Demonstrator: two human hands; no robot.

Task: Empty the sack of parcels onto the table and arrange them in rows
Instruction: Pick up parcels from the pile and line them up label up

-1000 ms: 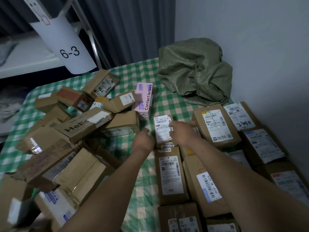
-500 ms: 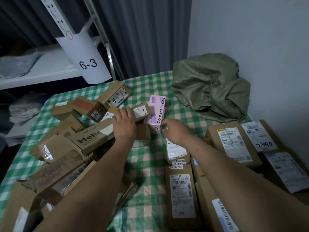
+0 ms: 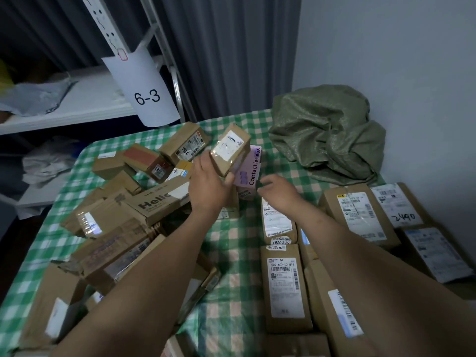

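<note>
Newly lifted, a small brown cardboard parcel (image 3: 229,150) is gripped by the left hand (image 3: 208,186). Beside the pink cardboard box (image 3: 248,173), the right hand (image 3: 279,191) hovers empty, fingers relaxed.

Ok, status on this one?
Left hand grips small brown parcel, aloft. Right hand open, empty, near pink box. Rows on right; loose pile on left.

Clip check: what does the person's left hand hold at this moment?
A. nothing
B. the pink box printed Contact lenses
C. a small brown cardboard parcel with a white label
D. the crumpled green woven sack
C: the left hand grips the small brown cardboard parcel above the pile, while the pink box stands behind it and the green sack lies by the wall.
</note>
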